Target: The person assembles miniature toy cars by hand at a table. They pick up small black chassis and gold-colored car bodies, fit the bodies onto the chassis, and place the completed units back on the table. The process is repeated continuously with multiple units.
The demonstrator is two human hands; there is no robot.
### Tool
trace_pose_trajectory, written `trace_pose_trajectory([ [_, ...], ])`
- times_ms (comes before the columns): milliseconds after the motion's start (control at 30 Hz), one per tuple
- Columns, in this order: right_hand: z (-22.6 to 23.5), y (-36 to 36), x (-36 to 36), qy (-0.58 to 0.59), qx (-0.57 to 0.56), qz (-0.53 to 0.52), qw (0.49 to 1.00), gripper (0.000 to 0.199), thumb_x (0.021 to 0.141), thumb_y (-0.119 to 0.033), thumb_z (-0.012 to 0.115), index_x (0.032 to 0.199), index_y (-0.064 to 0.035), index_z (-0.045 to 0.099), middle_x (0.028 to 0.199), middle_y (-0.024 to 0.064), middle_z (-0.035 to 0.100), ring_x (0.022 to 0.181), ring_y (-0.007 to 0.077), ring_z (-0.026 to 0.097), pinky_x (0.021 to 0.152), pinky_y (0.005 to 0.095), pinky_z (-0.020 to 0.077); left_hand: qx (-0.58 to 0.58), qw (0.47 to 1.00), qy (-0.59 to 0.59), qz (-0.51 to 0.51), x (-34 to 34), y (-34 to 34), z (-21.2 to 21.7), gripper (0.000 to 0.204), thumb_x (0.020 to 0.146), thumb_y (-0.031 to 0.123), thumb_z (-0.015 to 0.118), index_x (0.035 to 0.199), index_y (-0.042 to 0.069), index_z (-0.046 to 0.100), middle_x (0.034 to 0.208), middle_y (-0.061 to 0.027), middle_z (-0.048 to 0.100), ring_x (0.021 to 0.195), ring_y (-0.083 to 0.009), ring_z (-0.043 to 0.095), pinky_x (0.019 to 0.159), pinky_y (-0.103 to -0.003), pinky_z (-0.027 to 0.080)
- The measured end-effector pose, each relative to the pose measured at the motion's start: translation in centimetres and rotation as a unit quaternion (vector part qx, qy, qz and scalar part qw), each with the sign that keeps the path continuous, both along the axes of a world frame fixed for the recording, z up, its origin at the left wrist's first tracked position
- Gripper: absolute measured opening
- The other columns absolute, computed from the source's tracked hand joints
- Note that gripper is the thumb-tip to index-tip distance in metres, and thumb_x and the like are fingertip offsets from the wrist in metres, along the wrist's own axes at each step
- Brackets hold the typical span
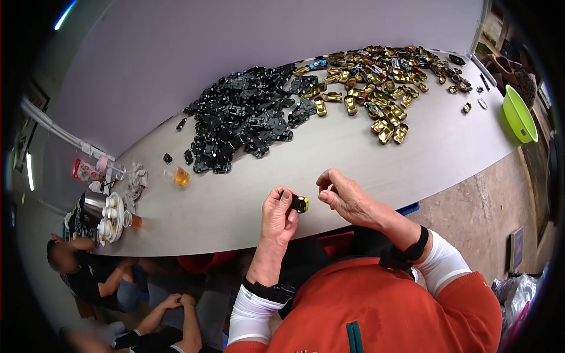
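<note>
Near the table's front edge, my left hand [275, 216] is closed on a small toy car [301, 203], pinched between thumb and fingers. Its dark underside faces up, with yellow at one end and a bit of red along the edge. Just to the right of the car, my right hand [348, 199] hovers with fingers bent and thumb apart; nothing shows in it. Farther back lies a heap of black toy car bases [235, 117]. To the right of that heap spreads a pile of gold and multicoloured toy car bodies [388, 120].
A lime green basin [518, 117] stands at the table's right end. On the left are a cup of amber drink [180, 176], a crumpled cloth [136, 183] and a tray of small white cups [119, 219]. Two people sit at the lower left. A wall [265, 32] backs the table.
</note>
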State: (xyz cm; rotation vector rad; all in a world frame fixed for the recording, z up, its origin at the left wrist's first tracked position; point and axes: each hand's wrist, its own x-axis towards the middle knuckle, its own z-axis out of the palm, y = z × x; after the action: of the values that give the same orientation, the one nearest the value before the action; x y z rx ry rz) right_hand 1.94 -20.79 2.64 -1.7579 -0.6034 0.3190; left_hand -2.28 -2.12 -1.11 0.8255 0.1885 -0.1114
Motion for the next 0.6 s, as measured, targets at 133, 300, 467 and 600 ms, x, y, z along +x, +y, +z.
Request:
trace_pose_trajectory([
  [133, -0.7, 0.1, -0.5, 0.097, 0.008, 0.048, 0.994, 0.016, 0.087, -0.008, 0.051, 0.097, 0.0037, 0.054, 0.07, 0.0076, 0.058, 0.063, 0.0148, 0.056, 0.062, 0.0288, 0.0476, -0.026, 0.999, 0.035, -0.005, 0.4, 0.3, -0.6, 0.016, 0.087, 0.02, 0.058, 0.091, 0.005, 0.052, 0.075, -0.0065, 0.058, 0.039, -0.0054, 0.04, 0.031, -0.016, 0.029],
  [300, -0.5, 0.3, -0.5, 0.181, 0.07, 0.029, 0.98, 0.009, 0.082, -0.005, 0.06, 0.084, 0.0034, 0.06, 0.066, 0.0046, 0.058, 0.062, 0.0078, 0.054, 0.054, 0.0239, 0.044, -0.014, 0.999, 0.026, -0.019, 0.6, -0.3, -0.5, 0.016, 0.084, 0.016, 0.062, 0.089, 0.005, 0.052, 0.075, -0.0099, 0.06, 0.039, -0.0068, 0.043, 0.031, -0.017, 0.029],
  [467, -1.2, 0.7, 0.1, 0.138, 0.016, 0.0, 0.99, 0.012, 0.081, -0.008, 0.062, 0.078, 0.0026, 0.06, 0.06, 0.0029, 0.056, 0.057, 0.0073, 0.052, 0.051, 0.0233, 0.0417, 0.094, 0.994, -0.041, 0.039, 0.4, -1.5, 1.0, 0.018, 0.082, 0.012, 0.064, 0.083, 0.004, 0.048, 0.07, -0.0101, 0.059, 0.038, -0.0081, 0.044, 0.03, -0.018, 0.029],
  [600, -1.6, 1.7, 0.5, 0.084, 0.025, -0.06, 0.994, 0.012, 0.08, -0.008, 0.062, 0.078, 0.0037, 0.059, 0.061, 0.0051, 0.057, 0.056, 0.0089, 0.053, 0.05, 0.0248, 0.0419, 0.218, 0.965, -0.082, 0.117, 1.2, -2.3, 2.0, 0.02, 0.082, 0.012, 0.064, 0.081, 0.005, 0.046, 0.063, -0.0033, 0.051, 0.036, -0.0076, 0.042, 0.029, -0.018, 0.028],
])
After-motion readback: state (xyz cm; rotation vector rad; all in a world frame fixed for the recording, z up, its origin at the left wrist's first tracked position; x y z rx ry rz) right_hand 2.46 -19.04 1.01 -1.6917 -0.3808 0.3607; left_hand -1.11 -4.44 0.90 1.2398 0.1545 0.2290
